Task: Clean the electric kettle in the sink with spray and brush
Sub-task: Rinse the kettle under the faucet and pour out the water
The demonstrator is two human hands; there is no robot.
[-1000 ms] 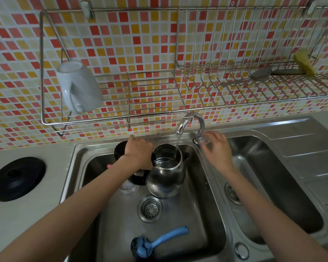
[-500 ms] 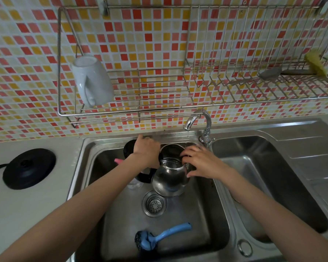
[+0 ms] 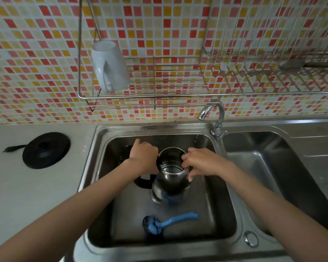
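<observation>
A steel electric kettle with its lid open stands in the left basin of the sink, over the drain. My left hand grips its black handle on the left side. My right hand holds the kettle's rim on the right. A blue brush lies on the basin floor in front of the kettle. A trace of pink shows behind my left hand; the spray bottle is otherwise hidden.
The tap stands behind the basin divider, with no water running. The kettle's black base sits on the counter at left. A wire rack on the tiled wall carries a white mug. The right basin is at right.
My right hand left the tap and took hold of the kettle's rim. The water stopped running. The kettle has shifted forward over the drain.
</observation>
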